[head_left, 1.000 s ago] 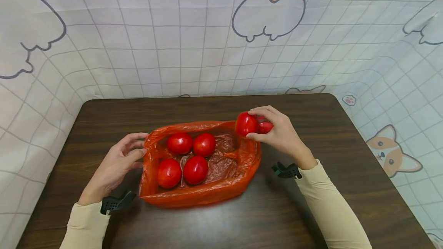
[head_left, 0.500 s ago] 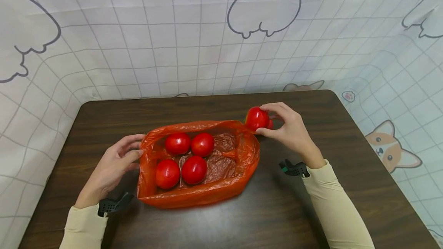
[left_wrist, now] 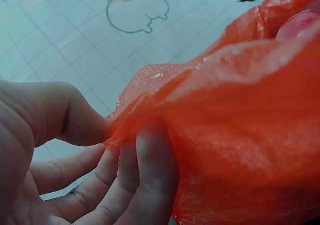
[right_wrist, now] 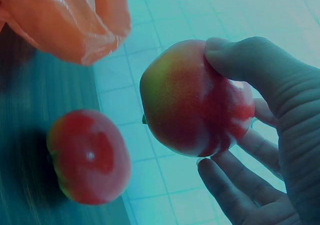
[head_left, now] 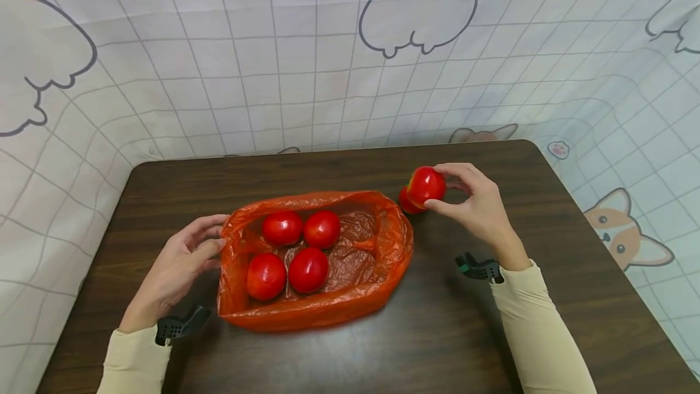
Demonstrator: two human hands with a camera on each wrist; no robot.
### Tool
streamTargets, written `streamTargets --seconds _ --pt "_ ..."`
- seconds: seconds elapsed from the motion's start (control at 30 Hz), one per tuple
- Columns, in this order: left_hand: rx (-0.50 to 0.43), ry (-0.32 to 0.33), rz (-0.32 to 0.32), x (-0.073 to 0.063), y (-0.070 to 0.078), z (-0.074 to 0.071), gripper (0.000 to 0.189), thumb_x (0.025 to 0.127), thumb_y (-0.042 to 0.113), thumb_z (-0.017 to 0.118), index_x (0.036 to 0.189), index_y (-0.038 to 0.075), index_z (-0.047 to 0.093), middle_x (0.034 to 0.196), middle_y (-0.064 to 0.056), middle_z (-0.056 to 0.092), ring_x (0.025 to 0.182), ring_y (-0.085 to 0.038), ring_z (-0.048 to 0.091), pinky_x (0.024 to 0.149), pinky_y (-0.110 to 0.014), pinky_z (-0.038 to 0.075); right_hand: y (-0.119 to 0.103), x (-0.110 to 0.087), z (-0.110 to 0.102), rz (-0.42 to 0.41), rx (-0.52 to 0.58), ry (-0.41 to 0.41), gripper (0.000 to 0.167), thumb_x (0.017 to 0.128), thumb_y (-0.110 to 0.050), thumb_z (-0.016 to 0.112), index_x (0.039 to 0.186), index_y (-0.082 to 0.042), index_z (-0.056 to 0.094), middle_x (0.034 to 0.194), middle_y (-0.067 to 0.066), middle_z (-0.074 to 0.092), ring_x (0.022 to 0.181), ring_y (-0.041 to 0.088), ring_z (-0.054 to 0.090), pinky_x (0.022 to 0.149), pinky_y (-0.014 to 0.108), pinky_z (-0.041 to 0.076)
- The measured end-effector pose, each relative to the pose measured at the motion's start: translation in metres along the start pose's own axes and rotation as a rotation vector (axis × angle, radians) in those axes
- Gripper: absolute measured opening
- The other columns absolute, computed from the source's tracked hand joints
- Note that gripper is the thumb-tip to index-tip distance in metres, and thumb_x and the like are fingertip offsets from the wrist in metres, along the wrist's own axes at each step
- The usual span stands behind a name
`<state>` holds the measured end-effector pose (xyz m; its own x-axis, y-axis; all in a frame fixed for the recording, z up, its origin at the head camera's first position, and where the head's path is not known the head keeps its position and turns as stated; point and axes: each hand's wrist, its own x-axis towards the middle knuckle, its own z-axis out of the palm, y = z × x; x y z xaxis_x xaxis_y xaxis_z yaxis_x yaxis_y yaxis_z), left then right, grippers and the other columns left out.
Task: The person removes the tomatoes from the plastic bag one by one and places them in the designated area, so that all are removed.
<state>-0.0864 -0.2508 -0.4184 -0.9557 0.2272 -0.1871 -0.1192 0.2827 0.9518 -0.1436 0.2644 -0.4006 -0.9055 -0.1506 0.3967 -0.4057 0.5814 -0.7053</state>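
An orange-red plastic bag (head_left: 317,315) lies open on the table, with several glossy red apples (head_left: 308,270) inside toward its left. My left hand (head_left: 177,266) pinches the bag's left rim between thumb and fingers, as the left wrist view shows. To the right of the bag, my right hand (head_left: 478,208) holds a red apple (right_wrist: 195,100) with a yellow-green patch, thumb on one side and fingers on the other. Another apple (right_wrist: 90,157) sits on the table beside the bag's right end, partly behind the held one in the head view.
The dark wooden table (head_left: 339,357) has rounded far corners. A white grid-patterned cloth (head_left: 306,65) with dog drawings hangs behind and along the sides. Dark wrist straps (head_left: 183,324) sit at both sleeve cuffs.
My right hand has carried its apple rightward, away from the bag's right rim, past the apple on the table. The left hand keeps its place at the bag's left rim.
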Motion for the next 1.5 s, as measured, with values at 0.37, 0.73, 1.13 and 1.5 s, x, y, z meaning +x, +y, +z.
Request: streamTargets --seconds 0.37,0.73,1.13,1.5 --pt "-0.010 -0.001 -0.002 0.001 -0.001 0.000 0.053 0.106 0.023 0.057 0.154 0.010 0.039 0.125 0.008 0.061 0.108 -0.004 0.068 0.087 -0.025 0.063 0.014 -0.006 -0.009 0.033 0.020 0.043 0.060 0.075 -0.005 0.091 0.130 -0.013 0.069 0.128 0.006 0.068 0.106 -0.007 0.062 0.094 0.006 0.052" --pt "-0.008 -0.007 -0.023 0.000 0.000 -0.001 0.052 0.107 0.026 0.056 0.154 0.011 0.039 0.126 0.005 0.061 0.108 -0.005 0.068 0.088 -0.027 0.063 0.027 -0.014 -0.013 0.098 -0.020 0.022 0.058 0.077 -0.008 0.091 0.130 -0.011 0.068 0.128 0.009 0.067 0.104 -0.014 0.060 0.094 0.003 0.050" --pt "-0.031 -0.002 -0.020 0.000 0.001 -0.002 0.051 0.107 0.021 0.056 0.154 0.010 0.039 0.125 0.008 0.061 0.107 -0.006 0.068 0.087 -0.027 0.063 0.042 -0.018 -0.021 0.173 -0.006 -0.008 0.062 0.077 -0.009 0.091 0.133 -0.010 0.066 0.131 0.012 0.065 0.102 -0.014 0.062 0.092 0.003 0.050" --pt "-0.035 0.001 -0.013 -0.001 0.001 -0.001 0.051 0.107 0.022 0.057 0.153 0.010 0.040 0.124 0.008 0.062 0.106 -0.006 0.068 0.086 -0.026 0.063 0.056 -0.020 -0.026 0.253 -0.089 -0.063 0.060 0.083 -0.026 0.088 0.136 -0.016 0.065 0.133 0.009 0.065 0.115 0.027 0.068 0.096 0.017 0.056"
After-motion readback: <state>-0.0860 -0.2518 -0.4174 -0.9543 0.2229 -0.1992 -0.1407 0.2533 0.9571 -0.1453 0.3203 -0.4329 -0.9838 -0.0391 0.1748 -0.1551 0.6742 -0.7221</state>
